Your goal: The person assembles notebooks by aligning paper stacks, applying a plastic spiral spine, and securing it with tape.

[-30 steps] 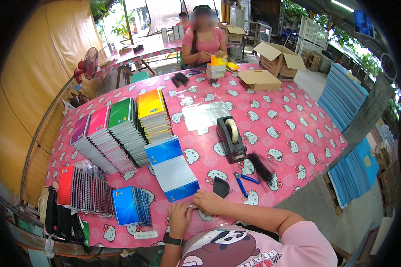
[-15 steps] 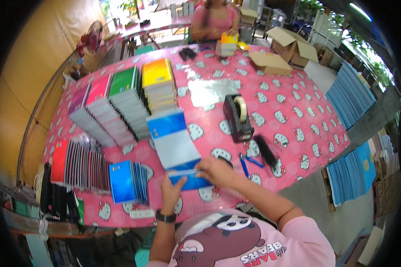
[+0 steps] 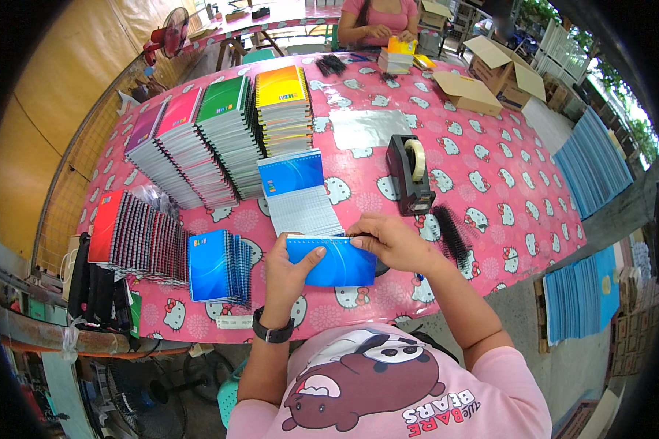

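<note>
In my left hand (image 3: 286, 272) I hold a blue notebook (image 3: 338, 265), thumb across its front cover, its punched edge toward the far side. My right hand (image 3: 393, 241) has its fingers pinched at the right end of that row of holes. A small dark bit shows at the fingertips, too small to make out. Just beyond lies another blue-covered notebook (image 3: 291, 174), its lined pages reaching toward my hands. To the right is a loose heap of black spiral coils (image 3: 452, 235). The pliers are mostly hidden behind my right forearm.
Coil-bound notebooks stand in stacks: purple (image 3: 144, 126), pink (image 3: 179, 111), green (image 3: 223, 99), yellow (image 3: 280, 86), red (image 3: 106, 225) and blue (image 3: 209, 263). A black tape dispenser (image 3: 408, 179) and a clear plastic sheet (image 3: 370, 129) lie ahead. Across the table a person (image 3: 377, 25) handles yellow-covered notebooks. Cardboard boxes (image 3: 494, 66) sit far right.
The view has shifted, so the table appears higher. The held notebook now shows more of its blue cover to me. My right hand stays at its punched edge, and the forearm now covers most of the pliers.
</note>
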Available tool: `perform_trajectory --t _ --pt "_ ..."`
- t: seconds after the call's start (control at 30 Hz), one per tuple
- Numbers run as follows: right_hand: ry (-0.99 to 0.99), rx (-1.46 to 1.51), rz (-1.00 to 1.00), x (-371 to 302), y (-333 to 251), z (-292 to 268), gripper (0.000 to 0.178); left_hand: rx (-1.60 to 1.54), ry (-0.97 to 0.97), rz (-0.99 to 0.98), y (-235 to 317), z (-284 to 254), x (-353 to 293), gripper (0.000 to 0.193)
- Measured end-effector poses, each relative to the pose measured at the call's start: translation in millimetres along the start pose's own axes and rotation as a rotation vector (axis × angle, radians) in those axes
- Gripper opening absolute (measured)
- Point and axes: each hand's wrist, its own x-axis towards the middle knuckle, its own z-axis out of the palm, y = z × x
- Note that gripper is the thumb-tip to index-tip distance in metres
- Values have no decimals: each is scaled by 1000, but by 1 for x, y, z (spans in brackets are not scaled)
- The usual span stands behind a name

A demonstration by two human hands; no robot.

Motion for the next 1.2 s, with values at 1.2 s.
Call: perform_trajectory --t 1.2 --pt "116 -269 -160 -13 13 35 15 878 20 572 0 24 -11 17"
